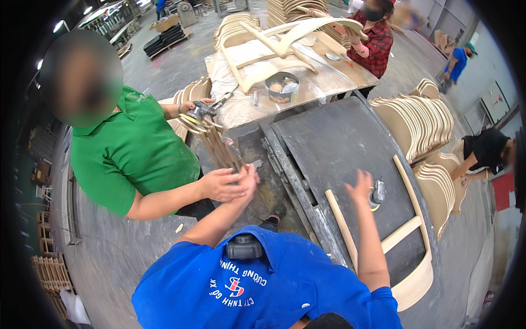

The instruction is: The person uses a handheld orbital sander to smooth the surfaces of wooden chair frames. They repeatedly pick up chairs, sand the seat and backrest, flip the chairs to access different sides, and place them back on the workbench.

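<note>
My left hand [250,180] is stretched out to the left, against or very near the green-shirted person's hand [222,185]. A slim tool with a reddish handle [232,147] shows just above these two hands; whose grip it is in, if any, is unclear. Blur hides how my left fingers are set. My right hand [360,188] is raised over the dark worktable [323,137], fingers apart and holding nothing. Close to its right is a small power sander [377,196]. A pale wooden chair frame [402,233] lies on the table beneath my right arm.
The green-shirted person [131,159] holds another sander [198,115]. Ahead, a covered table [244,107] bears a curved chair frame [241,66] and a round tin [281,88]. Stacked curved wooden parts [413,126] line the right side. A person in checked red [378,46] stands beyond.
</note>
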Demonstrator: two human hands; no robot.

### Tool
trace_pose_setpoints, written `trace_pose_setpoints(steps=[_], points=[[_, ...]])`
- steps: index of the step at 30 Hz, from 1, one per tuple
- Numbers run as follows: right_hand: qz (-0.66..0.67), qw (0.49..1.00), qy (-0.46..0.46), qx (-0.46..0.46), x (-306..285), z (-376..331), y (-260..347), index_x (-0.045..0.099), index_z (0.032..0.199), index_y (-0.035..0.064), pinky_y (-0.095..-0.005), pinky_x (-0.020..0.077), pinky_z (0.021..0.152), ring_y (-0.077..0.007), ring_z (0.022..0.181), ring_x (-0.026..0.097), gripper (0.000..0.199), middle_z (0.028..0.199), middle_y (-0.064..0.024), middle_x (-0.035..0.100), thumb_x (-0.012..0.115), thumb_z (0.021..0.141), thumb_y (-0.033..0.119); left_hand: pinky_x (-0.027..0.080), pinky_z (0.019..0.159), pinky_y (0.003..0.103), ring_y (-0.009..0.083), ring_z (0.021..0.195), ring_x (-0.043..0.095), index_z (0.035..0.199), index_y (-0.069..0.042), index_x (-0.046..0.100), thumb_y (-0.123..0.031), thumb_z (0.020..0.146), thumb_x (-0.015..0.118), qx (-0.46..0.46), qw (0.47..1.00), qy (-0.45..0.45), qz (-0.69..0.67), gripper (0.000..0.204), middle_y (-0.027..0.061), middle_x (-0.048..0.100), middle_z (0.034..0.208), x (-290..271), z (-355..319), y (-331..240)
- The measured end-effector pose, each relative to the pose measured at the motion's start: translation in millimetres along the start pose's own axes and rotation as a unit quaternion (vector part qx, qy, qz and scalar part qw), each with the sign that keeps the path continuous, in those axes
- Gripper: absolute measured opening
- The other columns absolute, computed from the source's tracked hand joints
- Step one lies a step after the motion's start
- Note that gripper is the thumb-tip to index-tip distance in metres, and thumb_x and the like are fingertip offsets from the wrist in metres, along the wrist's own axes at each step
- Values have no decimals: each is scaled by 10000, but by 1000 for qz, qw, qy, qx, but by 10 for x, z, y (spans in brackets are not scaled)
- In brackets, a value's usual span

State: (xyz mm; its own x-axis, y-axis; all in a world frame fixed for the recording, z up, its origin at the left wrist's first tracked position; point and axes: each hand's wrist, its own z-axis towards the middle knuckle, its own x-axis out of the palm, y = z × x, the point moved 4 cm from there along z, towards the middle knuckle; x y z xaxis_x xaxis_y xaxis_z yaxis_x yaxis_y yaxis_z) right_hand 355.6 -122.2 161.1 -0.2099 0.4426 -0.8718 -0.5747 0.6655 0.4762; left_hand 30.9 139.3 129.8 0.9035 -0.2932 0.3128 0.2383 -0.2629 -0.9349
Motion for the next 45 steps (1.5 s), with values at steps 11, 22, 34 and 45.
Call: trace_pose_setpoints(steps=[11,22,34,45], points=[[27,944,35,327,167,22,-2165,101,1507,232,-477,424,1036,-472,1278,409,1239,1507,-226,221,905,565,250,438,845,365,245,931,556,1094,-50,540,-269,955,549,280,934,-109,195,259,91,576,1004,-888,620,-606],[-288,924,157,196,182,262,-1856,397,1422,276,-385,502,934,-341,1164,539,713,1590,-58,96,671,791,90,455,924,434,387,1111,562,1252,9,527,-519,806,682,23,825,-80,559,708,275,573,1196,-1748,110,31],[-279,928,175,176,35,162,-1878,334,1404,145,-407,488,948,-346,1172,527,922,1284,-147,455,840,634,192,479,914,426,353,1064,617,1122,-70,660,-466,819,657,-216,618,271,706,499,191,647,1141,-2852,-600,1767],[21,980,-63,189,7,-213,-1698,415,1329,103,-437,432,991,-386,1150,515,816,1235,-194,493,804,612,94,475,919,419,342,1078,612,1109,-100,670,-333,829,615,-163,650,339,660,369,173,657,1138,-2686,-346,2342]])
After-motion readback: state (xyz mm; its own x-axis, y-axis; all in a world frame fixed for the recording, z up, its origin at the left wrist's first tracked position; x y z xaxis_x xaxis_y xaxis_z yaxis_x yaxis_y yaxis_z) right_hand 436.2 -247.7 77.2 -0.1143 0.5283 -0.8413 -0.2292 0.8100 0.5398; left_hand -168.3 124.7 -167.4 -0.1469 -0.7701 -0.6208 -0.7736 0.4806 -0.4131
